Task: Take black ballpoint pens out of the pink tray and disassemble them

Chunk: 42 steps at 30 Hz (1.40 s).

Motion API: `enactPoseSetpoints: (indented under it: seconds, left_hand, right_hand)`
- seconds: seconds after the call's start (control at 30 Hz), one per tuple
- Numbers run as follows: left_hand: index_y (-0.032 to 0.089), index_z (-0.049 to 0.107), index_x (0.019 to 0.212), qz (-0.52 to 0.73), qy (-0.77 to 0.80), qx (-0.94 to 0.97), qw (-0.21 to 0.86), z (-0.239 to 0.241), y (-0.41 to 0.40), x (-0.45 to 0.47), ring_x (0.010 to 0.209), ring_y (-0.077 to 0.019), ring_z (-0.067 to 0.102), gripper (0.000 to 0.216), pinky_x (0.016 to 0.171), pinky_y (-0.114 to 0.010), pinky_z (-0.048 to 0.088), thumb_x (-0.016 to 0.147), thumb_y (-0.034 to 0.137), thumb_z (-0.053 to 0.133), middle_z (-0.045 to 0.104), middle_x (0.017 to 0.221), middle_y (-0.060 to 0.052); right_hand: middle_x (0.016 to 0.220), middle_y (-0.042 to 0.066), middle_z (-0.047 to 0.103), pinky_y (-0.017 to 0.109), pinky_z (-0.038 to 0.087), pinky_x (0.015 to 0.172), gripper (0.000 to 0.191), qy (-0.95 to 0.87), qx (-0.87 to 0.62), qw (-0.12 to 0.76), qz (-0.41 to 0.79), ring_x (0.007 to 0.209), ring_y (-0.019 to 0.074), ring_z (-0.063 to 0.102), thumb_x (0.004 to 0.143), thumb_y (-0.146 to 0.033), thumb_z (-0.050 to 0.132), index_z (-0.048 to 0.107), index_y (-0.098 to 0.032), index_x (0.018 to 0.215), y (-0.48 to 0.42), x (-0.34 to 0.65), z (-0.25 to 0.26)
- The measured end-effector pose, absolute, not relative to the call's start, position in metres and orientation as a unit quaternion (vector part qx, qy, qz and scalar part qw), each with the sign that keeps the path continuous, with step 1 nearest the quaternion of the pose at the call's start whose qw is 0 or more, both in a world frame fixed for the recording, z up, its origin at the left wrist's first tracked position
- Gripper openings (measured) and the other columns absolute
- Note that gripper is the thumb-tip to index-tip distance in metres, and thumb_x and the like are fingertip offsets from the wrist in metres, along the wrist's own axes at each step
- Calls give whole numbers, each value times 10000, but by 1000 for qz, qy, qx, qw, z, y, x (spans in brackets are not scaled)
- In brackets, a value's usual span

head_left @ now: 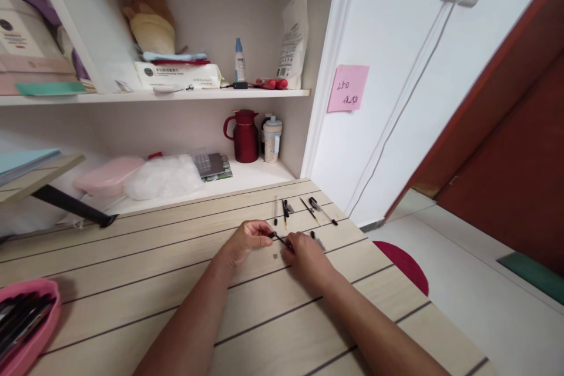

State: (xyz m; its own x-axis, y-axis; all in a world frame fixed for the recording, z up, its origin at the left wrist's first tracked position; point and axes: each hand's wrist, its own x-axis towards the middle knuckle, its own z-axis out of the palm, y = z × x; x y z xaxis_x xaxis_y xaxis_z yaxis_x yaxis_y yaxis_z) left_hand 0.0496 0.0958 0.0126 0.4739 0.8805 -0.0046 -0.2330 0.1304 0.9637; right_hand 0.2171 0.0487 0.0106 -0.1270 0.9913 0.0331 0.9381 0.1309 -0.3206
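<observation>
My left hand (250,242) is closed, its thumb and fingers pinching a small black pen part (272,235). From there a thin dark pen refill (280,239) runs across to my right hand (307,257), whose fingers are closed around its other end. Whether the two pieces are joined cannot be made out. A tiny metallic piece (275,257) lies on the table just below the hands. Beyond them are a clear pen barrel (275,208), a refill (284,212), a cap (288,207), another refill (310,211) and a barrel (325,212). A clear-and-black pen piece (318,241) lies beside my right hand.
A pink case of pens (48,323) stands at the left edge of the wooden table (145,282). At the back, the shelf holds a red jug (245,138), a speckled cup (272,144) and a white fluffy bundle (163,179). A stand leg (74,205) rests at the far left.
</observation>
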Motion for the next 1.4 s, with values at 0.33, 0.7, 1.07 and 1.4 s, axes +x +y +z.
enactPoseSetpoints:
  seconds: [0.33, 0.7, 1.07, 1.4]
  left_hand:
    - [128, 614, 691, 407, 313, 511, 689, 7, 100, 45, 599, -89, 544, 259, 595, -205, 405, 478, 156, 760, 592, 635, 4]
    - [141, 579, 691, 453, 294, 467, 700, 5, 106, 39, 549, -79, 532, 251, 601, -231, 419, 502, 171, 742, 582, 646, 13]
    - [132, 607, 683, 416, 352, 509, 667, 14, 95, 52, 539, -50, 482, 261, 541, -171, 361, 469, 160, 755, 572, 622, 30]
    - [140, 620, 673, 406, 343, 514, 674, 13, 95, 51, 556, -53, 485, 248, 559, -173, 357, 471, 152, 762, 580, 628, 34]
  right_hand:
    - [873, 101, 612, 254, 313, 628, 118, -723, -672, 128, 92, 789, 186, 560, 773, -153, 473, 535, -148, 874, 51, 218, 4]
    - [848, 124, 609, 266, 346, 621, 106, -724, -669, 142, 84, 762, 195, 572, 786, -135, 440, 543, -140, 808, 53, 221, 6]
    - [755, 29, 617, 252, 427, 536, 198, -466, -422, 643, 438, 632, 140, 583, 712, -314, 591, 535, -180, 847, 51, 218, 25]
    - [771, 44, 667, 268, 437, 572, 206, -424, -375, 676, 471, 616, 132, 590, 653, -279, 680, 556, -177, 782, 46, 212, 26]
